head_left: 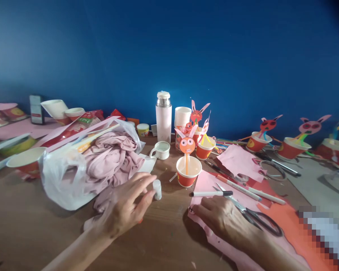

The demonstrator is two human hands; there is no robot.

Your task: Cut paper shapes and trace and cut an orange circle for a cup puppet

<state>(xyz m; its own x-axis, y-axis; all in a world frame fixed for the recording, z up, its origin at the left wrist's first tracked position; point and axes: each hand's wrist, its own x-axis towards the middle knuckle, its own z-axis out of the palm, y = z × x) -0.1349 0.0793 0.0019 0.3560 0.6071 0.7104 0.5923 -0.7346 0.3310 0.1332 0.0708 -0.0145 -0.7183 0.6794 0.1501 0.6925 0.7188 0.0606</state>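
My left hand is open, its thumb and fingers apart beside a small, whitish, translucent bottle standing on the table. The fingertips are close to the bottle; whether they touch it I cannot tell. My right hand rests low over pink paper, fingers curled and closed. A small piece of paper with black marks shows at its fingertips. Just beyond lie a capped marker and scissors. Between and beyond the hands stands a paper cup with an orange rabbit-eared figure in it.
At left a plastic bag holds pink cloth. A thermos, a mug and stacked cups stand near the blue wall. More rabbit-figure cups line the right, with torn pink paper and pens.
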